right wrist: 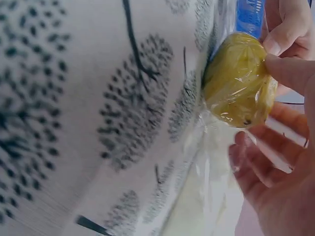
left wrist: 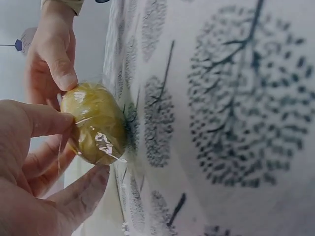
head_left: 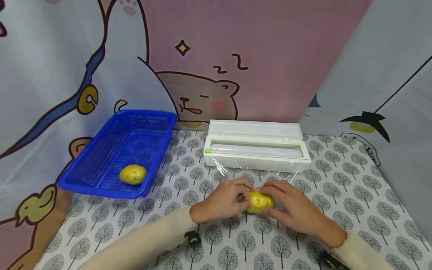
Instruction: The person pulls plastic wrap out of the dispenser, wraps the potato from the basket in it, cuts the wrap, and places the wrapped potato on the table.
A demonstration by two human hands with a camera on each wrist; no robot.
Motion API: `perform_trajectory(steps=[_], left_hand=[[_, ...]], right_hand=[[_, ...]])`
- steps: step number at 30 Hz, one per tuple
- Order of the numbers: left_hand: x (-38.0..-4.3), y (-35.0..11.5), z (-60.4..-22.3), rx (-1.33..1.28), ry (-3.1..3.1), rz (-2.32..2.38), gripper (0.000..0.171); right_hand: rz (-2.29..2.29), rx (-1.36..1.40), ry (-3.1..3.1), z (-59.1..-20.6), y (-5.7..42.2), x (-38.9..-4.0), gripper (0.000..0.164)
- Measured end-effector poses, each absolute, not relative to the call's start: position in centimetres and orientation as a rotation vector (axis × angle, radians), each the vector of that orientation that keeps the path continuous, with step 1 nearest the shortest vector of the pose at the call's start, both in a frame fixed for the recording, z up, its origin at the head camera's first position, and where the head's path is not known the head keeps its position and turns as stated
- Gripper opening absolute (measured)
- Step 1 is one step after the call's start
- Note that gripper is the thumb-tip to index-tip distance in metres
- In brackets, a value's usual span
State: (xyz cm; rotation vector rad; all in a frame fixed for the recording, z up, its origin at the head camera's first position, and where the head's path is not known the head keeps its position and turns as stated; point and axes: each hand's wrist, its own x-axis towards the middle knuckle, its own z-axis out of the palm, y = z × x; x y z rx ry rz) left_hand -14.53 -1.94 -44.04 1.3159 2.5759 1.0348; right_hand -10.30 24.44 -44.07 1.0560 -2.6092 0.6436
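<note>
Head view: we can't see bits of the wrapped potato [head_left: 260, 202], behind fingers of L hand [head_left: 225, 198] & R hand [head_left: 297, 210]. Sleeves [head_left: 145, 242] below the grip: cut off. R-wrist cam: blue basket [right wrist: 250, 17] beyond grip blurred, cropped.

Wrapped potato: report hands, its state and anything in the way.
Left hand and right hand holding the wrapped potato. Clear film around it. Nothing seen blocking; open white box stands beyond.
</note>
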Motion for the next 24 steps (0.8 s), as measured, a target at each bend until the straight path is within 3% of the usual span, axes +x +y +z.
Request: perform_trajectory(steps=[6,15,24], left_hand=[[-15.3,-1.5,-43.4,1.303,2.558,1.021,0.013],[-16.7,-1.3,-42.7,1.209,2.503,1.022,0.011],[-17.5,-1.3,-43.0,1.161,2.509,1.105,0.006]], right_hand=[[0.631,1.227,-2.453,-43.6,24.4,-10.5,0.029],[0.603,1.286,-2.402,-44.2,24.7,-10.7,0.056],[0.716,1.249,-2.346,-44.5,25.1,-11.6,0.055]])
